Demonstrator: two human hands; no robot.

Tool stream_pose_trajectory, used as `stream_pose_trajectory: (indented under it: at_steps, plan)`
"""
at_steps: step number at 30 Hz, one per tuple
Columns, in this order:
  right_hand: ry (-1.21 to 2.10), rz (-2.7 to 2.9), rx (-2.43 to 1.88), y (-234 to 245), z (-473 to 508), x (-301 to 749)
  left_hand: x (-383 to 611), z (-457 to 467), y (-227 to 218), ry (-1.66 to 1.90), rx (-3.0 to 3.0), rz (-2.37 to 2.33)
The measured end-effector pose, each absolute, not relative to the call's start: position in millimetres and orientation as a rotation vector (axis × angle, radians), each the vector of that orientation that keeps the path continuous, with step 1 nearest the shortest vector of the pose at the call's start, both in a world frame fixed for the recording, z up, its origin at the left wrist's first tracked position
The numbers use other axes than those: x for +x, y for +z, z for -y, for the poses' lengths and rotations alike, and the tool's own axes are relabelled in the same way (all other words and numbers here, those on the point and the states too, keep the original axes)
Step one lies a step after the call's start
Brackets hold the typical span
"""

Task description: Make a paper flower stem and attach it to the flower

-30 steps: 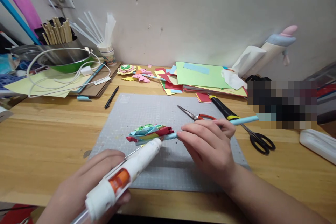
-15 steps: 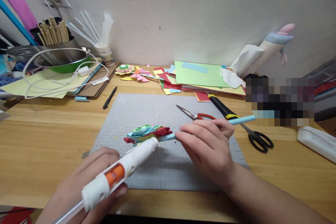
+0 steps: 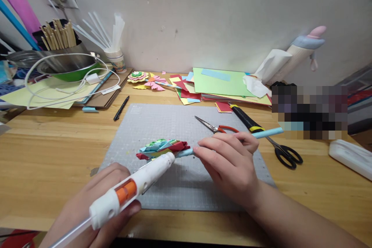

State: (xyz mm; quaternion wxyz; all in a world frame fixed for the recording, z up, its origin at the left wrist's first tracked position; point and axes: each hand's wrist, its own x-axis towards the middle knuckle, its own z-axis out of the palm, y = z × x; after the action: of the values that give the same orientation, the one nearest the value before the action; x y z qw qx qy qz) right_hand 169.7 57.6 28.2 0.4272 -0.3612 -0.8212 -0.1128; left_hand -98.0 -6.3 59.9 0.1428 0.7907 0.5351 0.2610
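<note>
Gripping a white tubular glue gun (image 3: 154, 173), your left hand (image 3: 87, 203) is curled closed; your right hand (image 3: 232, 162) wraps the pale-blue round stick (image 3: 269, 133) beneath a layered multicoloured paper flower (image 3: 162, 147) (above the grey gridded mat (image 3: 162, 124)).

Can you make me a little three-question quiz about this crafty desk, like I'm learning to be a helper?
1. Which hand holds the white glue gun?
2. True or false: the black pen lies on the gray mat.
3. What color is the stick in the right hand? A: red. B: light blue. C: black.

Key:
1. The left hand.
2. False; it lies on the wooden tabletop, beside the mat.
3. B.
</note>
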Motion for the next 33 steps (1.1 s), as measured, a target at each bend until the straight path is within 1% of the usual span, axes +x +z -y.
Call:
stream_pose_trajectory:
  at_steps: [6, 22, 33]
  plan:
    - [-0.284, 2.052, -0.912, 28.8, -57.5, 169.7, -97.6, 6.4, 58.6, 0.815, 2.303, -1.586]
    - [-0.293, 2.052, -0.911, 28.3, -58.8, 169.7, -99.4, 8.2, 64.6, 0.720, 2.246, -1.565]
    - [-0.294, 2.056, -0.923, 26.6, -57.8, 170.9, -101.0, 8.5, 65.6, 0.771, 2.289, -1.574]
